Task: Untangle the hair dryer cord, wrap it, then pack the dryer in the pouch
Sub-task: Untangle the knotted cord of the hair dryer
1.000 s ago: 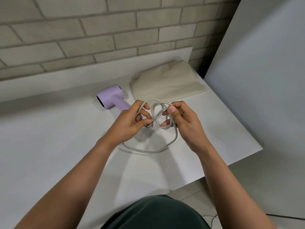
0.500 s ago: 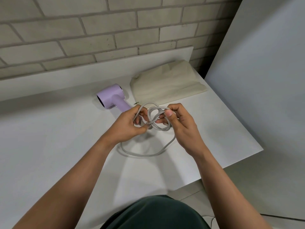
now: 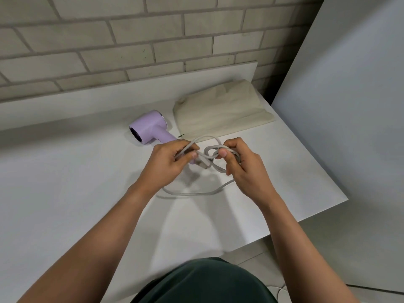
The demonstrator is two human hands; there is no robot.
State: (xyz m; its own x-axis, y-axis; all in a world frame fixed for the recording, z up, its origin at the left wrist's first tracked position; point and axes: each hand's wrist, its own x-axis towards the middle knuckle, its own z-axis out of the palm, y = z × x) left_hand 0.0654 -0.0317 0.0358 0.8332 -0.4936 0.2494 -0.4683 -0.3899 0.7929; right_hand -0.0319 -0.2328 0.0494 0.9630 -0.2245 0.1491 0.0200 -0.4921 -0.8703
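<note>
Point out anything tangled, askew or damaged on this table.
Only the cord looks off: it is knotted in loops between the left hand and right hand. The hair dryer lies on its side beside the flat pouch. No visible damage.

Both hands are raised over the table [image 3: 65,193], the left hand [image 3: 168,165] beside the right hand [image 3: 242,169], with a small gap between them. The cord [image 3: 211,155] spans that gap: strands pass through the left hand's grip, and knotted loops sit in the right hand's grip. Below and nearer than both hands, one slack loop of cord lies on the table. The hair dryer [image 3: 149,127] lies on the table beyond the left hand, its handle running under that hand. The pouch [image 3: 220,112] lies flat beyond the right hand, just right of the dryer. A wall [image 3: 131,36] stands behind the table.
</note>
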